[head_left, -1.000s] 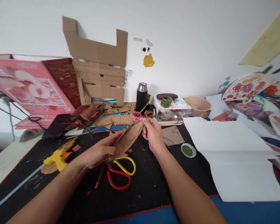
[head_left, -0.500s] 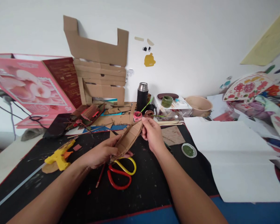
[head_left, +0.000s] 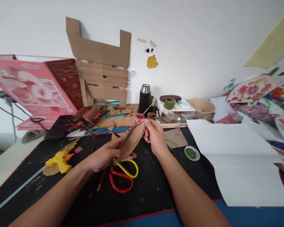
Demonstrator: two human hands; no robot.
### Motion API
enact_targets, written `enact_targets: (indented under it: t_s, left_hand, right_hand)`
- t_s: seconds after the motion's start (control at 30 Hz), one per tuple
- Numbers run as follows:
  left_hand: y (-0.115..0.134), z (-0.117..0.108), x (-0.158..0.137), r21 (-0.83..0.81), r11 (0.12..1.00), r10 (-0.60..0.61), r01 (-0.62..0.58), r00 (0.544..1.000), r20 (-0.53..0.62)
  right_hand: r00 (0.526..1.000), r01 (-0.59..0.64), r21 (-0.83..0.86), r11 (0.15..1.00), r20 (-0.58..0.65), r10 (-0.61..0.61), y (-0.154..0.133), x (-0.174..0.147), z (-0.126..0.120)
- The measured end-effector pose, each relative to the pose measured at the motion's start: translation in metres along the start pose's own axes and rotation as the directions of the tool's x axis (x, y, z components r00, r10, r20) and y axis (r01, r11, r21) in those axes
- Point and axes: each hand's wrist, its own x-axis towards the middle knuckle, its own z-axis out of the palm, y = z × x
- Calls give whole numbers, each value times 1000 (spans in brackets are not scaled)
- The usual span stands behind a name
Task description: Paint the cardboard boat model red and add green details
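A small boat-shaped cardboard piece (head_left: 132,139), long and narrow with raised sides, is held tilted above the black mat (head_left: 153,189). My left hand (head_left: 111,154) is closed round its near end, thumb on the inside and fingers underneath. At the far, pointed end, my right hand (head_left: 154,134) pinches the tip between thumb and fingers. Scissors (head_left: 124,176) with one red and one yellow handle lie just below the cardboard, their blades hidden. Beside them rests a thin brush-like stick (head_left: 101,179).
A yellow glue gun (head_left: 61,157) lies on the left. Behind my hands stand a black thermos (head_left: 144,99) and an open pink paint jar (head_left: 139,118). On the right are a lid of green paint (head_left: 191,153), corrugated cardboard (head_left: 176,137) and a large white paper sheet (head_left: 246,164).
Both hands keep their hold on the cardboard piece. My left hand and the piece have shifted very slightly to the right; the other things stay in place.
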Motion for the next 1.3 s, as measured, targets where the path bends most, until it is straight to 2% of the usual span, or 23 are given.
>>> enact_targets:
  t_s: [0.13, 0.3, 0.47, 1.0, 1.17, 1.3]
  left_hand:
    - [-1, -4, 0, -40, 999, -10, 10, 1000, 18]
    - [-1, 1, -1, -55, 998, -39, 41, 999, 26]
    - [-2, 3, 0, -54, 996, -65, 65, 998, -5]
    - [3, 6, 3, 27, 1000, 0, 2, 998, -70]
    - [6, 9, -1, -2, 1000, -3, 2, 989, -145]
    - [6, 11, -2, -14, 1000, -3, 1, 990, -140]
  right_hand:
    - [1000, -18, 27, 999, 4, 18, -1, 0, 0]
    - [1000, -28, 36, 999, 2, 28, 0, 0, 0]
    - [999, -36, 14, 999, -3, 36, 2, 0, 0]
    - [1000, -16, -54, 998, 13, 17, 4, -1, 2]
    - [999, 5, -78, 997, 37, -2, 7, -1, 2]
    - [997, 4, -101, 995, 71, 3, 10, -3, 3]
